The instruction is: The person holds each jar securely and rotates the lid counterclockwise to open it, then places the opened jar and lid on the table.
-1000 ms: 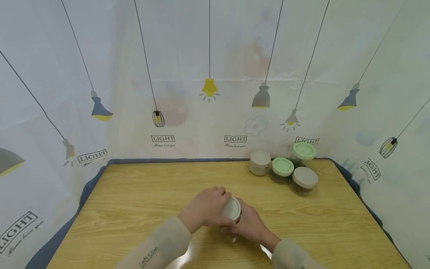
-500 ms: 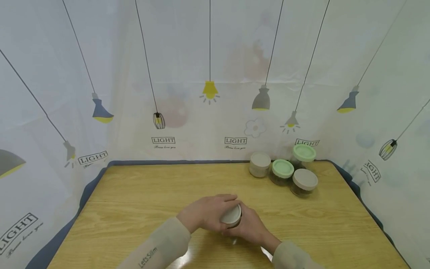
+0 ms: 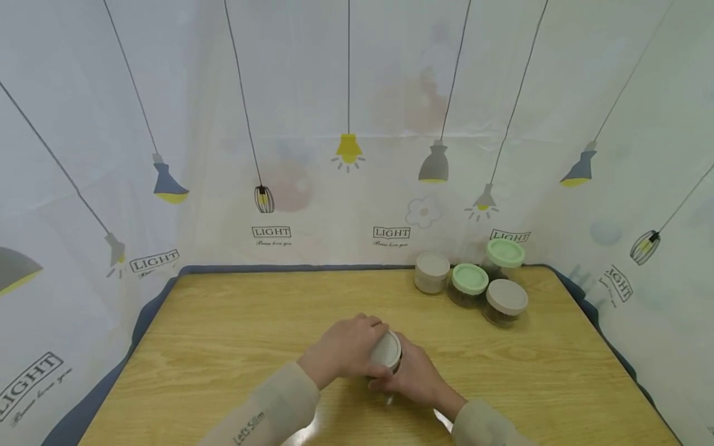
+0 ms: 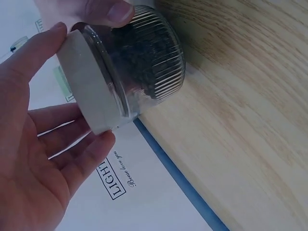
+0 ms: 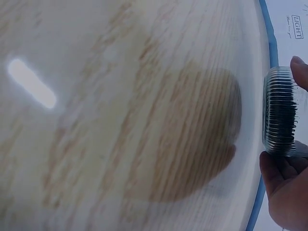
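Observation:
A ribbed clear jar (image 4: 161,60) with dark contents and a pale grey lid (image 3: 387,352) is held between both hands over the middle of the table. My left hand (image 3: 347,348) grips the lid, its thumb and fingertips spread round the rim in the left wrist view. The jar's body is in the grasp of my right hand (image 3: 417,373), thumb on one side and fingers on the other in the right wrist view, where the ribbed base (image 5: 280,113) shows. The jar is tilted in the head view, and the lid sits on its mouth.
At the back right of the wooden table (image 3: 240,322) stand two jars with green lids (image 3: 470,279) and two with grey lids (image 3: 506,297). A printed curtain (image 3: 312,186) hangs behind the table and along its sides.
My left hand turned on the lid to a flatter pose half a second ago, then turned back with its fingers over the rim. The right hand keeps its hold on the jar.

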